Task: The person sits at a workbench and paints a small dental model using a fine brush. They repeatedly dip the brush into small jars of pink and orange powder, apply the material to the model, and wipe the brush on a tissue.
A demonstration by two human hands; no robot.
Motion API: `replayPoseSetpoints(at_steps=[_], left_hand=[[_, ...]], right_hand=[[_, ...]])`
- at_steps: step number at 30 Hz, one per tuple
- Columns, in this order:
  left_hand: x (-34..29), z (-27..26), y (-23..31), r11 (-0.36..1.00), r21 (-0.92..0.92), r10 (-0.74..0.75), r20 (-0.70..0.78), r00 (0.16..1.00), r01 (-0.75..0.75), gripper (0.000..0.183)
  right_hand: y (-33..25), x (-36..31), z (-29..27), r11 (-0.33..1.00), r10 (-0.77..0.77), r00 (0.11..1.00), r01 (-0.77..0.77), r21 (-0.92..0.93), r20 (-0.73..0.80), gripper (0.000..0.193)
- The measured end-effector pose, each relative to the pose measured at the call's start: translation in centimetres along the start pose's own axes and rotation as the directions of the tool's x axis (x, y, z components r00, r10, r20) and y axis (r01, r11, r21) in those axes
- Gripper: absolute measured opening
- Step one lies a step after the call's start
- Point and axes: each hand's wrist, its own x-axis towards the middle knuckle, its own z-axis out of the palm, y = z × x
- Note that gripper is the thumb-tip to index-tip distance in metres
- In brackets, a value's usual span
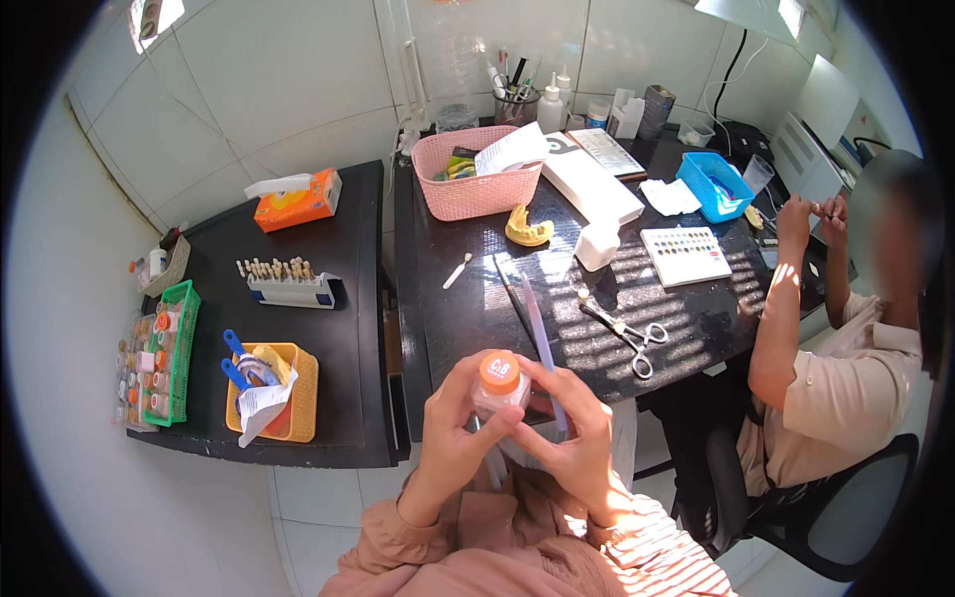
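A small clear jar (487,401) with an orange cap (499,372) is held upright near the desk's front edge. My left hand (450,438) wraps its left side, with the thumb across the front. My right hand (575,438) closes on it from the right; the two thumbs nearly meet. Just beyond my fingers lie a long purple strip (538,323) and a dark thin-handled tool (513,297). To their right rest scissor-handled clamp forceps (625,333), with a small tooth-like piece at the tip. Behind stand a yellow dental model (528,228) and a white block (597,246).
A pink basket (438,199), blue basket (708,199) and color chart (686,256) sit on the desk (438,328). The left table bears a tooth shade guide (290,284), yellow basket (306,418) and green basket (182,373) of jars. A co-worker (846,348) sits at right.
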Motion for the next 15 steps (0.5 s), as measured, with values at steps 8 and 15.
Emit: replayPoseSetpoints(at_steps=[8,15], left_hand=[[0.3,-1.4,0.5,0.816,0.541,0.207,0.057,0.977,-0.204,0.051],[0.1,-0.6,0.3,0.846,0.505,0.193,0.009,0.981,-0.171,0.055]], right_hand=[[-0.8,1.6,-0.5,0.944,-0.234,0.971,0.236,-0.23,0.037,0.048],[0.0,2.7,0.7,0.862,-0.385,0.92,0.386,-0.328,0.07,0.031]])
